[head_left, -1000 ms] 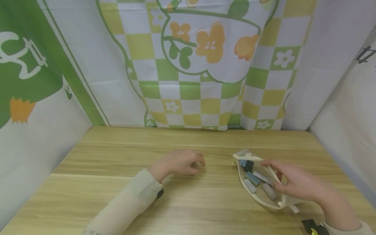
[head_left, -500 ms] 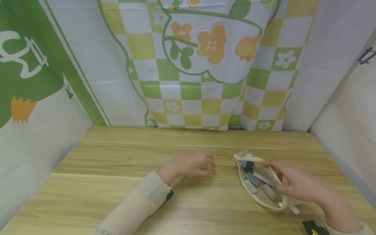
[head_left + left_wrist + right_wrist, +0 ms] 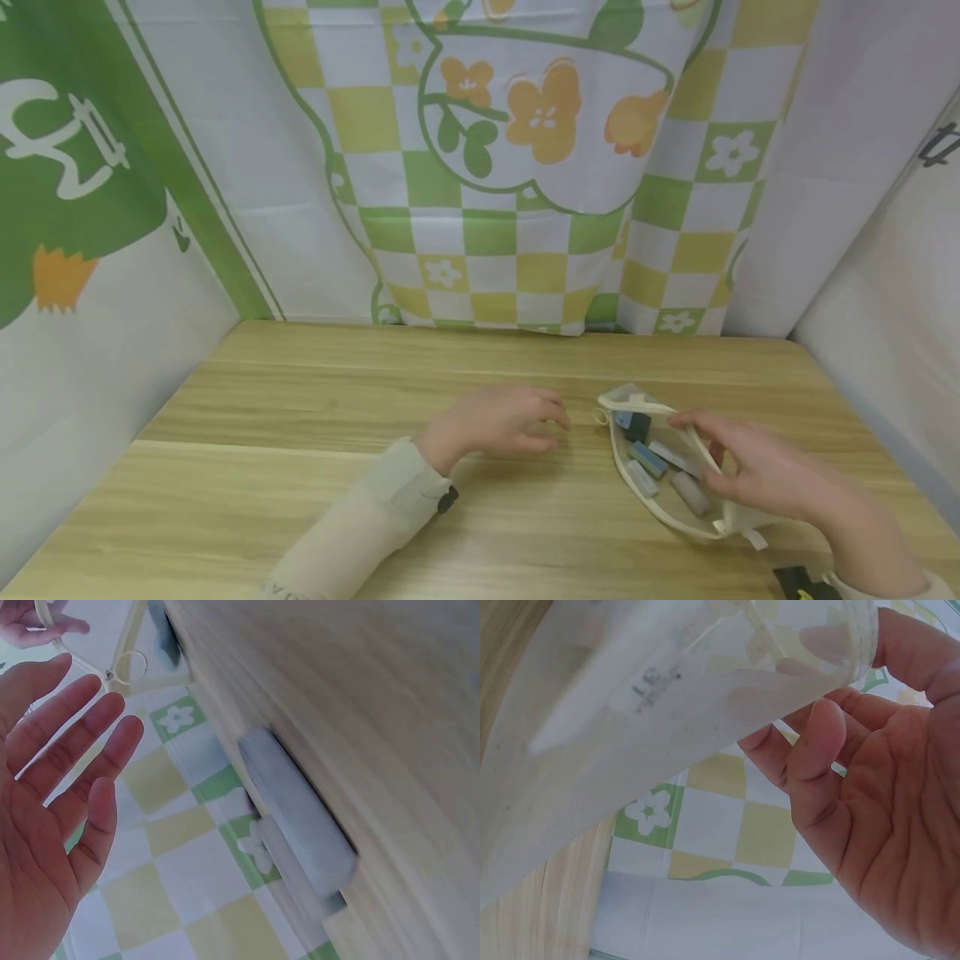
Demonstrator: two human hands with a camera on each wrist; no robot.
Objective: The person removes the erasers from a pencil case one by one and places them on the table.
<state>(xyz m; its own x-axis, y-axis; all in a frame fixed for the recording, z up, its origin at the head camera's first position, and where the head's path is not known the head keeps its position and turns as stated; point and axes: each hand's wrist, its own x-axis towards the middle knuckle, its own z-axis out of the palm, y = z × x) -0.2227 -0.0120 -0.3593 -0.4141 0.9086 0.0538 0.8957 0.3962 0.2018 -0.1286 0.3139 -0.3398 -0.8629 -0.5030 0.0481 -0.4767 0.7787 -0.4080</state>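
- Checked curtain (image 3: 540, 267) behind wooden worktop (image 3: 247, 417).
- Toward worktop's right edge, bag (image 3: 664, 510) with mouth agape, small blocks (image 3: 648, 459) and grey cylinder (image 3: 690, 493) inside.
- Bag's long axis slantwise: ring (image 3: 602, 416) end toward worktop's far edge, tab (image 3: 754, 540) end toward near right corner.
- Right hand (image 3: 776, 471) pinched onto bag's side facing worktop's right edge; nearer of the two, in contact.
- Left hand (image 3: 498, 421) around worktop's middle, fingers loosely bent, nothing held.
- Bag's mouth to the right of left fingertips, near but apart, with fingertips pointed its way.
- In left wrist view, pale oblong (image 3: 296, 810) on worktop; not made out from above, nature unclear.
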